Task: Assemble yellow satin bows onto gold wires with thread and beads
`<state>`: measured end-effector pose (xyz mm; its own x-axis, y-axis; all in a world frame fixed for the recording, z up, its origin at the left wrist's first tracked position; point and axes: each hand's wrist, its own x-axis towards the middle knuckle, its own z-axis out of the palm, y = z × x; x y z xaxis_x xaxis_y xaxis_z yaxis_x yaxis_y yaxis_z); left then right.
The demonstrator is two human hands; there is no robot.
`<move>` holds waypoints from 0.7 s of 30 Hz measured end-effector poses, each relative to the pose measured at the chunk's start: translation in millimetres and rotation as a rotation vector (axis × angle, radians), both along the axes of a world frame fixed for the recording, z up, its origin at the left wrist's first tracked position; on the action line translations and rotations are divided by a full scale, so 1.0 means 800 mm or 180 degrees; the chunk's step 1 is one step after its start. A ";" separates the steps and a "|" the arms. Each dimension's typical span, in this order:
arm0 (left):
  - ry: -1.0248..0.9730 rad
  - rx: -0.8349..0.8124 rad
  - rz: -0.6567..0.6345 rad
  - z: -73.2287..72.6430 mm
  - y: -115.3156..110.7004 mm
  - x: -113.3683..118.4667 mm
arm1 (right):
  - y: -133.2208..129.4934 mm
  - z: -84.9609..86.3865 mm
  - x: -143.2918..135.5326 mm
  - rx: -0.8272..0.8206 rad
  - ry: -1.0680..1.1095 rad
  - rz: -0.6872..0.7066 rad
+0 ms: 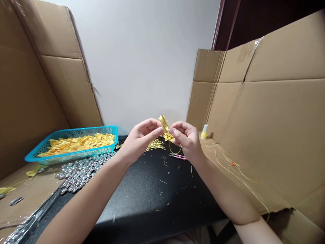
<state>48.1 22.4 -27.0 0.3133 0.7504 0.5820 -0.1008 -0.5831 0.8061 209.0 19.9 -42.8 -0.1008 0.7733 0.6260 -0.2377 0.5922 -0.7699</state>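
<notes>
A shiny gold ribbon-like piece (164, 123) is held up over the black table (142, 189), between my two hands. My left hand (145, 135) pinches its left side between thumb and fingers. My right hand (185, 137) is closed in a pinch at its lower right edge; a thin yellow cord (175, 151) loops down beside those fingers. Behind and below lies a small heap of gold pieces (167, 137). A bundle of thin yellow strands (155, 145) rests by my left hand. Pink-handled thread snips (178, 156) lie under my right hand, their handles partly hidden.
A blue plastic basket (72, 131) with yellow folded pieces stands at the left. Many silvery beads (81, 171) are spread before it. At right are a white-and-yellow cone (204, 132) and loose cord (236, 176). Cardboard walls (274, 118) flank the table; thread scraps litter it.
</notes>
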 end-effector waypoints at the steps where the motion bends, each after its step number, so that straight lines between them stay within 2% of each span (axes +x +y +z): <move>1: -0.0007 0.0047 0.0074 0.000 -0.001 0.000 | 0.000 0.000 0.000 -0.0060 0.0037 0.0069; 5: -0.0017 0.0318 0.0505 0.001 -0.006 0.004 | 0.001 -0.001 -0.002 -0.0179 0.0180 0.0333; 8: 0.0139 0.0401 0.0651 0.001 -0.011 0.005 | -0.001 -0.001 -0.003 -0.0056 0.0205 0.0307; 16: 0.0345 0.0141 0.0547 0.006 -0.016 0.001 | -0.002 -0.003 0.002 0.0352 -0.0268 -0.0290; 21: 0.0293 -0.0034 0.0151 0.007 -0.015 -0.003 | 0.003 -0.004 0.005 0.0539 -0.0407 -0.0220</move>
<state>45.9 10.5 -21.6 0.3290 0.7716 0.5444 0.0016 -0.5769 0.8168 212.6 22.1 -46.2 -0.1379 0.6662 0.7329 -0.0988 0.7270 -0.6794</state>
